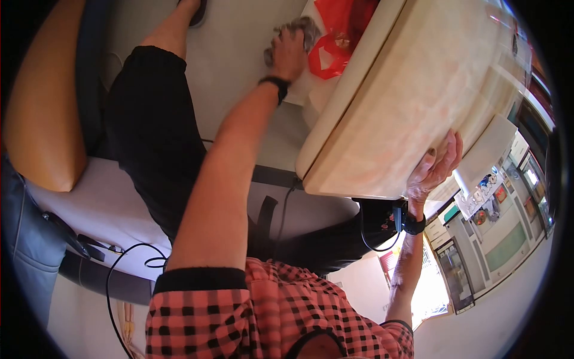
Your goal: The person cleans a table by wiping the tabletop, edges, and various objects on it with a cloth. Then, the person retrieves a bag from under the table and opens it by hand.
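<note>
Daylight glares through a window (431, 284) at the lower right of the frame, and a pale marbled table (388, 107) with rounded edges fills much of the centre and upper right. From where I stand, the person's left arm stretches long and nearly straight from the lower left toward the top centre, reaching below the tabletop. That left hand (289, 55), slightly blurred, has its fingers bunched over a crumpled grey cloth (308, 29), pressed to a pale surface at the top centre; a dark band (277, 87) circles the wrist. At the right of centre, the right hand (433, 164) lies against the table's side, fingers spread and pointing to the upper right, and a black device (412, 222) with a looping cable sits on its wrist.

Just beside the cloth is a red plastic bag (332, 19), partly hidden by the table's edge, which stands between the two hands. On the left, a leg in black trousers (155, 113) runs up the frame, near a tan cushioned shape (45, 102) at the far left.
</note>
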A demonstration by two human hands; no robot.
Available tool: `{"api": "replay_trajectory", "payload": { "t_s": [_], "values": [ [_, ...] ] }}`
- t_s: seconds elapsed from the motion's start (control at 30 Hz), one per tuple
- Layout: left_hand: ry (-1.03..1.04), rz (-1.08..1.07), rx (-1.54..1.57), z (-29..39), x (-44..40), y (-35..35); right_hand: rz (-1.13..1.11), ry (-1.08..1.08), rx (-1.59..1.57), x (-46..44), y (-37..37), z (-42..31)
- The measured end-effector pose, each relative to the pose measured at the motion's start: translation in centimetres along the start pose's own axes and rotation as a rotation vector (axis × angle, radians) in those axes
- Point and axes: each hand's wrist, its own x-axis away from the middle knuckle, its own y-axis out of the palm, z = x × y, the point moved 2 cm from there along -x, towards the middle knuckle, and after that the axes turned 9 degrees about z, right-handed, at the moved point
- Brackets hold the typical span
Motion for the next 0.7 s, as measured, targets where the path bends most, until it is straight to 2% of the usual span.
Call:
{"api": "replay_trajectory", "payload": {
  "t_s": [0.07,0.13,0.33,0.43,0.53,0.63,0.7],
  "values": [
    [0.086,0.062,-0.171,0.4,4.3,0.7,0.007,0.002,0.002,0.1,-0.1,0.0],
    [0.166,-0.016,-0.189,0.3,8.1,-0.1,0.012,-0.012,0.016,0.2,-0.2,-0.2],
    [0.188,-0.078,-0.274,-1.5,14.5,-0.7,0.026,-0.015,0.041,0.1,-0.3,0.1],
    [0.064,-0.326,-0.276,-1.3,15.5,-1.5,0.04,-0.028,0.061,0.1,-0.3,-0.2],
    [-0.056,-0.366,-0.193,-2.1,16.6,-1.1,0.049,-0.016,0.016,0.2,-0.2,0.2],
    [-0.347,-0.274,-0.113,-2.9,19.3,-1.3,0.048,-0.018,0.041,0.3,-0.2,0.4],
    [-0.716,-0.282,0.058,-4.1,21.1,-1.9,0.055,-0.021,0.022,0.2,-0.2,0.1]
  ]
}}
